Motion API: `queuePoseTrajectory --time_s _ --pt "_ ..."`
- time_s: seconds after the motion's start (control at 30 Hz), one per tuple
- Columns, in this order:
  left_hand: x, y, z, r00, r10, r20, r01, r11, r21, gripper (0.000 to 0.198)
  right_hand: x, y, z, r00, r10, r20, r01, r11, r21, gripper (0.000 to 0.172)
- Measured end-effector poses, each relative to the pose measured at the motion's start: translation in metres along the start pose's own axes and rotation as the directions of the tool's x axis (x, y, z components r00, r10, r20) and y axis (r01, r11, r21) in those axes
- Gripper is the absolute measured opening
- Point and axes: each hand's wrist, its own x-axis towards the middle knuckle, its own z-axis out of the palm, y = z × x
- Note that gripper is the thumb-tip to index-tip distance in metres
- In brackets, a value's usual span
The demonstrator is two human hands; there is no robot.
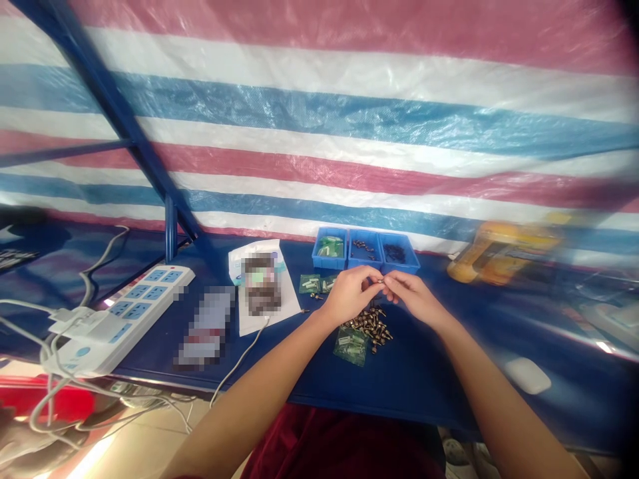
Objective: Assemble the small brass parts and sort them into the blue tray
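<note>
Above the blue table, my left hand (351, 294) and my right hand (410, 298) meet fingertip to fingertip, both closed in a pinch. Between them is a small metal fitting (381, 281), mostly covered by the fingers. Below the hands lies a loose pile of small brass-coloured metal fittings (378, 327). A clear green-tinted bag (351, 346) with pale pieces inside touches the pile's near left side. Left of my left hand are another small green-tinted bag (309, 284) and a few stray fittings.
Three joined blue bins stand behind: one with green bags (331, 247), one with metal fittings (364, 250), one with dark small pieces (395, 253). A power strip (134, 309), white packet (247, 326) and cable lie left. At right are a blurred yellow item (492, 253) and white case (528, 376).
</note>
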Motion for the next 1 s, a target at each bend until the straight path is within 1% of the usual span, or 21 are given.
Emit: queuePoseTrajectory --time_s 0.13,0.3,0.5,0.67,1.0 --pt "-0.0002 0.0 -0.0007 1.0 -0.015 0.017 0.015 1.0 0.011 0.013 0.0003 0.0001 0.0031 1.0 -0.009 0.001 0.009 1.0 -0.002 0.046" --pt "-0.0003 0.0005 0.0003 1.0 -0.016 0.009 0.016 1.0 0.008 0.012 0.0002 -0.0008 0.0026 1.0 -0.022 -0.02 0.022 1.0 0.02 0.041" --pt "-0.0006 0.003 0.0016 0.999 -0.037 0.005 0.037 0.999 0.009 0.012 0.0004 -0.002 0.0029 0.999 0.005 -0.04 -0.002 0.999 0.054 0.039" --pt "-0.0008 0.0033 0.0005 1.0 -0.022 -0.002 0.022 1.0 -0.002 0.013 0.0004 -0.0031 0.0037 0.999 -0.003 -0.05 0.008 0.996 0.09 0.036" --pt "-0.0006 -0.0006 0.0012 1.0 0.008 -0.012 -0.007 1.0 0.006 0.013 0.0006 0.0029 0.0033 0.998 0.007 -0.064 0.001 0.991 0.131 0.031"
